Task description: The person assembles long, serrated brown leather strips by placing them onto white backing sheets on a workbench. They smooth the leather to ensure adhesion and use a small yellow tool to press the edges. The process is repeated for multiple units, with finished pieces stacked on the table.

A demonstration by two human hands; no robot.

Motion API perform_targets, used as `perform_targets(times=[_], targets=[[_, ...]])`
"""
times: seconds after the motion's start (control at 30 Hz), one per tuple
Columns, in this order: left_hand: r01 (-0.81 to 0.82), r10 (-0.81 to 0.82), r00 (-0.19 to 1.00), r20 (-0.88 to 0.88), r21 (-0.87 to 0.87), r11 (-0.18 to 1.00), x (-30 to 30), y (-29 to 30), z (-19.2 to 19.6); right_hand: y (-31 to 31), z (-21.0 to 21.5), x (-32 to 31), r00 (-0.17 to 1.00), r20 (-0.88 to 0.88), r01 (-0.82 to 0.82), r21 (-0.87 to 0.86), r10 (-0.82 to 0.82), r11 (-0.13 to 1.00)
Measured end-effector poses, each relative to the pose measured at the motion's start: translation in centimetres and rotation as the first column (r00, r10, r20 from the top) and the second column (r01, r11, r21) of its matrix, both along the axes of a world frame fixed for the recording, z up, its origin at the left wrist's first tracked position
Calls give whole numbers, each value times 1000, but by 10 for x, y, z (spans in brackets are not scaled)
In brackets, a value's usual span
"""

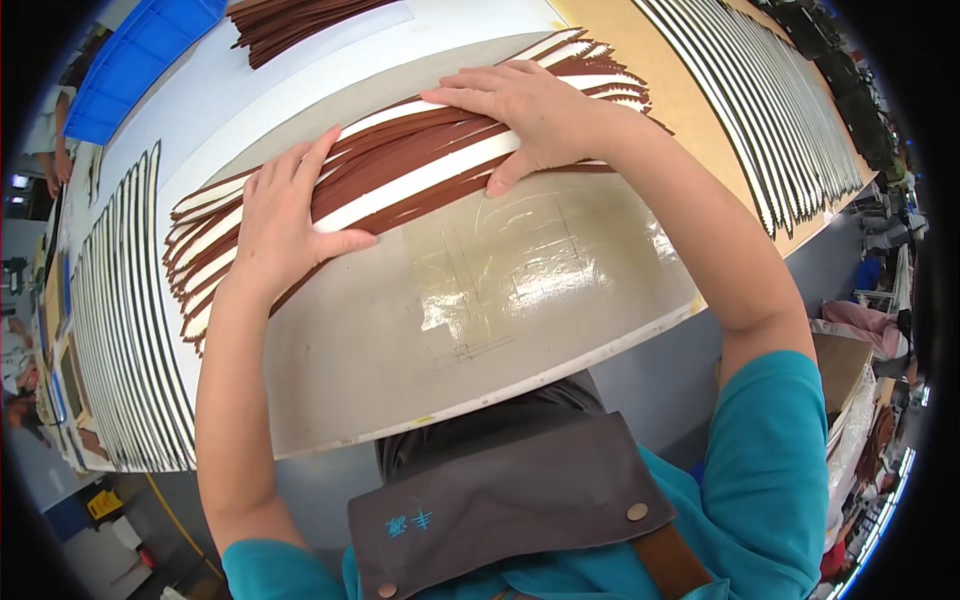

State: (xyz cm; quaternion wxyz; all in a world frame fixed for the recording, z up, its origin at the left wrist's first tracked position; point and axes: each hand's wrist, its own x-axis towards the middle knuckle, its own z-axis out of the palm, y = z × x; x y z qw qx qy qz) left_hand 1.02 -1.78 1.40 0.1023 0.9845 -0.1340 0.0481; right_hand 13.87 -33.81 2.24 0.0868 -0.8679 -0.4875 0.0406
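Observation:
A thick bundle of brown and white strips (400, 185) lies slantwise across the work table, its jagged ends fanned out at both sides. My left hand (285, 215) rests over the left part of the bundle, thumb stretched toward the middle and fingers laid across the far side. Toward the right end, my right hand (525, 115) lies on top with its fingers spread and the thumb at the near edge. Both hands press on the strips from above rather than wrapping around them.
A glossy clear sheet (500, 260) covers the table near me. Dark-and-white strips lie in rows at the left (130, 330) and right (770, 110). Another brown bundle (300, 25) and a blue bin (140, 65) are at the back. Other people work beyond the table.

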Motion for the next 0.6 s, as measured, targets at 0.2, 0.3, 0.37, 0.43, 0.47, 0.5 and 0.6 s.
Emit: perform_targets(times=[0.2, 0.3, 0.37, 0.43, 0.47, 0.5, 0.6], targets=[[-42, 41, 998, -47, -21, 999, -3, -7, 9, 5, 5, -9, 998, -49, 51, -4, -51, 999], [-45, 45, 997, -59, -3, 999, -5, -7, 11, 3, 4, -8, 997, -59, 48, 13, -47, 999], [-22, 22, 999, -28, 1, 1000, -5, -6, 10, 1, -2, -3, 999, -43, 27, 36, -25, 999], [-11, 11, 1000, -11, 1, 1000, -7, -5, 5, 0, -6, -1, 1000, -13, 7, 46, -6, 999], [0, 0, 1000, 24, 19, 1000, -8, -4, 1, 1, -8, -1, 1000, 2, -3, 50, 2, 999], [10, -12, 998, 61, 36, 999, -8, -2, -2, 1, -9, -1, 1000, 30, -9, 72, 7, 997], [19, -25, 994, 109, 50, 999, -9, 0, -8, 2, -14, -4, 995, 99, -16, 117, 5, 993]])
